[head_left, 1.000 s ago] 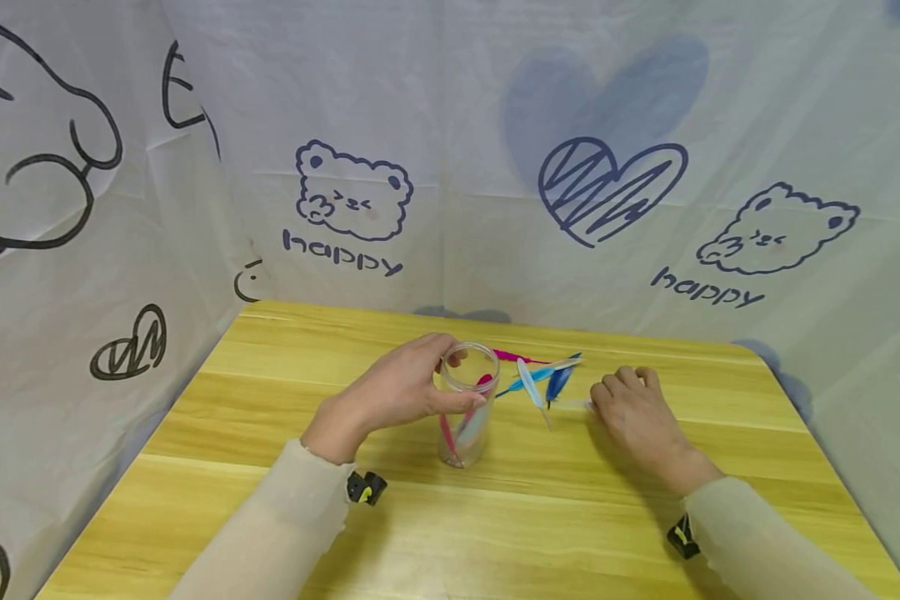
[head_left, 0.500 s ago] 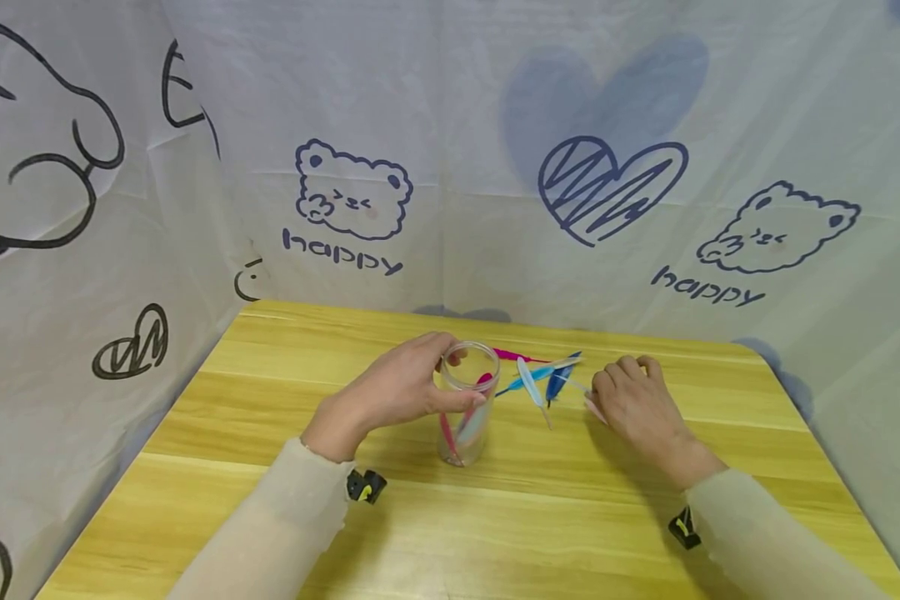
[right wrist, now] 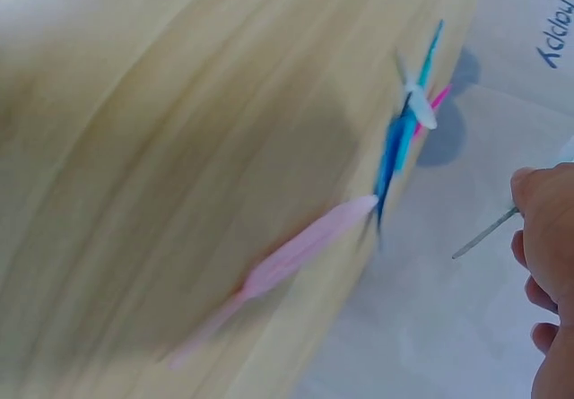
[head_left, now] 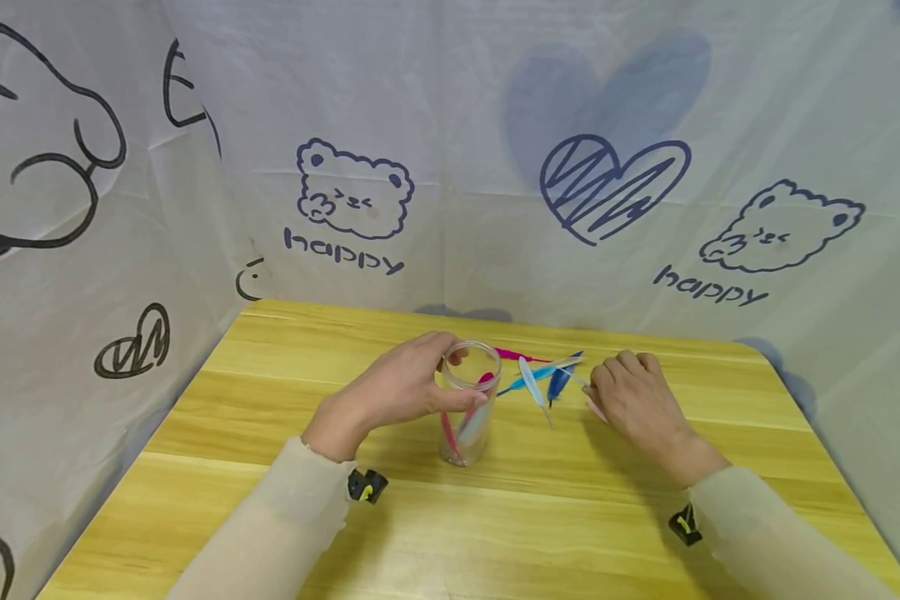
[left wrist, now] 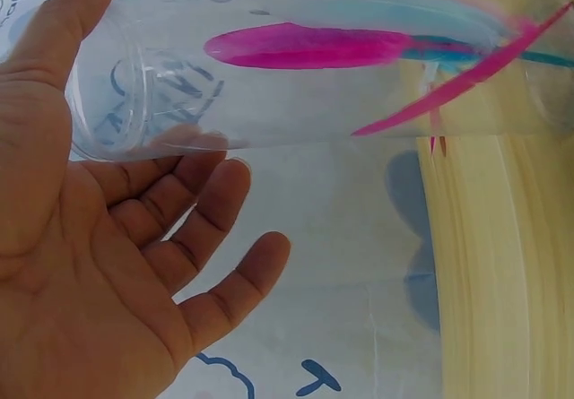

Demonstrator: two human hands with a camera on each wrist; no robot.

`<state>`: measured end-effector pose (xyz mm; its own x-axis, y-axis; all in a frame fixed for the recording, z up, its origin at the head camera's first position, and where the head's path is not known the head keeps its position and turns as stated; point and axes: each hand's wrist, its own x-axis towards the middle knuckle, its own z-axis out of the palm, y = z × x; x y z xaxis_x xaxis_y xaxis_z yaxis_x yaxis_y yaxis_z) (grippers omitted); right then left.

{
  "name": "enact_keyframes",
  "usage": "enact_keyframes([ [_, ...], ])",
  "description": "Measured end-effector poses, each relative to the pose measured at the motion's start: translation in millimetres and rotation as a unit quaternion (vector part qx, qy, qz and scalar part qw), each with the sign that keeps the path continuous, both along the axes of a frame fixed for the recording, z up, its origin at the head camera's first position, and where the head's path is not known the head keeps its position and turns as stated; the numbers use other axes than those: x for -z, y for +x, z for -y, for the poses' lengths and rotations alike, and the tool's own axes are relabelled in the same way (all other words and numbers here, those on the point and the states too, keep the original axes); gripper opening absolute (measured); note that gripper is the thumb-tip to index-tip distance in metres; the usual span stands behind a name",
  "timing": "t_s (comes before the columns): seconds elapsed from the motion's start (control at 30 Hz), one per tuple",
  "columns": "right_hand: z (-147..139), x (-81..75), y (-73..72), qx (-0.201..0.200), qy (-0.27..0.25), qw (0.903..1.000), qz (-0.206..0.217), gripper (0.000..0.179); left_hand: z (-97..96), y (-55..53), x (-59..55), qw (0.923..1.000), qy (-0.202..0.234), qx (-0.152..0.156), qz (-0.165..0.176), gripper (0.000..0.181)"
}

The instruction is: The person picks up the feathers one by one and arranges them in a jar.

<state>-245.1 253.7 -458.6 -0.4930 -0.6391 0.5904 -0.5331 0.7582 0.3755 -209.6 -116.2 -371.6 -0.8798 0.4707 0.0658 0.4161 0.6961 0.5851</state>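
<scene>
A clear jar (head_left: 467,429) stands upright on the table, held near its rim between the thumb and fingers of my left hand (head_left: 397,385). Inside lean several feathers, among them a magenta feather (left wrist: 309,47) and a pale blue one. My right hand (head_left: 636,407) is right of the jar, its thumb and fingertip pinching a thin grey quill (right wrist: 485,234); the rest of that feather is hidden by the hand. Below this hand a light pink feather (right wrist: 296,255) lies on the table.
Between jar and right hand lie a dark blue feather (head_left: 561,383), a whitish feather (head_left: 529,380), a bright blue feather (head_left: 516,385) and a magenta feather (head_left: 512,355). A printed cloth (head_left: 480,250) hangs behind the wooden table (head_left: 435,533).
My right hand has shifted slightly up and back, and the quill end now tilts upward. The light pink feather has come into view beneath it. The left hand and jar stay put.
</scene>
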Motion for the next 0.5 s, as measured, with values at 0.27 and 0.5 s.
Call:
enact_keyframes([
  [0.27,16.8,-23.6,5.2,-0.012,-0.017,0.9998,0.002,0.042,1.0,2.4,-2.9,1.0,-0.004,0.003,-0.006,0.071],
  [0.5,39.4,-52.2,14.2,-0.029,-0.053,0.9978,0.026,0.033,-0.7,5.1,-8.7,0.9994,-0.018,-0.003,-0.031,0.077],
])
